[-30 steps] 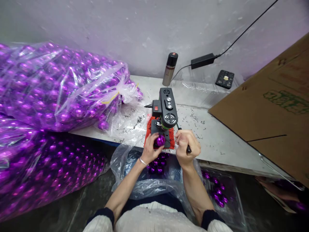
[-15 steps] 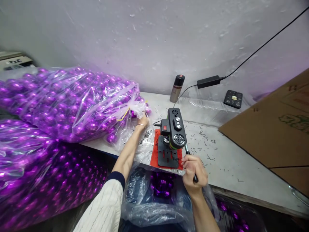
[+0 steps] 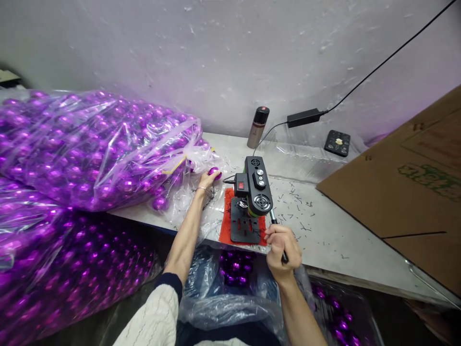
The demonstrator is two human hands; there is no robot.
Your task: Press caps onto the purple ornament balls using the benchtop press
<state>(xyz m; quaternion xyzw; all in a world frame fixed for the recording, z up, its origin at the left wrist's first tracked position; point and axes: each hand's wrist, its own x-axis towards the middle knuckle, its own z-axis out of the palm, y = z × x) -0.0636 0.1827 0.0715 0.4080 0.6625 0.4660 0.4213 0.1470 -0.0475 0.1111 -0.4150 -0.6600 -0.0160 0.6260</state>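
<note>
My left hand point(image 3: 208, 180) is closed around a shiny purple ball point(image 3: 215, 173), just outside the gathered mouth of a clear plastic bag point(image 3: 118, 149) full of similar balls. A yellow strip point(image 3: 175, 166) lies along that bag's mouth. My right hand point(image 3: 284, 250) grips the black-handled lever point(image 3: 284, 258) of a small black machine point(image 3: 259, 185). The machine has a red switch, round vents and a slotted base plate point(image 3: 242, 229) on a red mat point(image 3: 226, 229). Whatever sits under the machine's head is partly hidden.
Dark clippings litter the white table point(image 3: 324, 240). Behind the machine stand a spray can point(image 3: 258, 127), a power adapter point(image 3: 305, 117) and a dark square box point(image 3: 337, 143). A cardboard box point(image 3: 399, 192) leans in at right. Purple balls lie in plastic point(image 3: 236, 269) below the table edge.
My left hand has come out from the bag's mouth with a purple ball in its fingers. My right hand stays on the lever. The view has shifted slightly.
</note>
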